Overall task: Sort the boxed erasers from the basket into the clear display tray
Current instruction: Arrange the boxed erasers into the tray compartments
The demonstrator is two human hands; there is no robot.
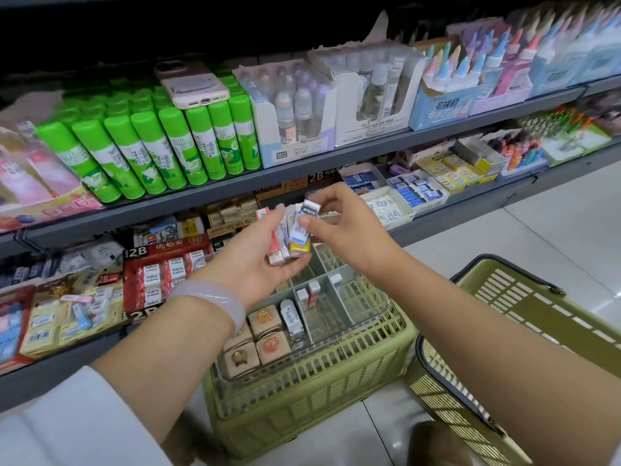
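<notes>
Forearms reached over the clear tray [369, 317]. Left hand [268, 264] cupped several boxed erasers [285, 240]; right hand [339, 223] pinched one [311, 209] by its end. Light, stiff, probably easy.

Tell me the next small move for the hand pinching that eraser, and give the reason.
Probably lower the right hand and set its pinched blue-and-white eraser into a compartment of the clear tray, likely by the upright white one. The left hand holds more boxed erasers, and several compartments look unfilled.
</notes>
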